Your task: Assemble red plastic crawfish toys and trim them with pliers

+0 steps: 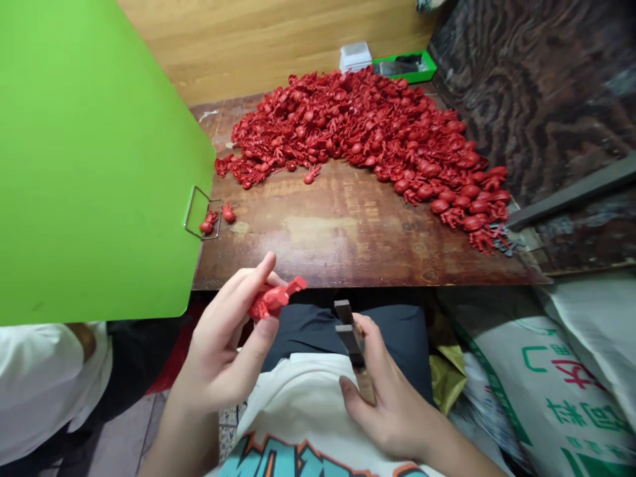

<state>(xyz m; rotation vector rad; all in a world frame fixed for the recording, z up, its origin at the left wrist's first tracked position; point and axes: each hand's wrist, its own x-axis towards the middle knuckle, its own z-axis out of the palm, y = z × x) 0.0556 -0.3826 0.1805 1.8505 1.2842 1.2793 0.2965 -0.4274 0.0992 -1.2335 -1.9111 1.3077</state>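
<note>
Over my lap, my left hand (233,344) pinches a red plastic figure (271,301) between thumb and fingers. The figure has thin limbs, and one part sticks out to the right. To its right, my right hand (382,391) is closed around a two-pronged tool (355,351) with flat grey metal ends and a brownish handle. The prongs stand apart with nothing between them, and they do not touch the figure. A big pile of similar red figures (348,119) spreads in an arc across the wooden table (322,232) in front of me.
A bright green board (99,165) stands at the left, with a wire loop (191,212) at its edge by two loose figures (228,212). Behind the pile are white cards (355,56) and a green tray (430,69). White sacks (556,371) lie at the right. Another person's sleeve (44,384) shows at lower left.
</note>
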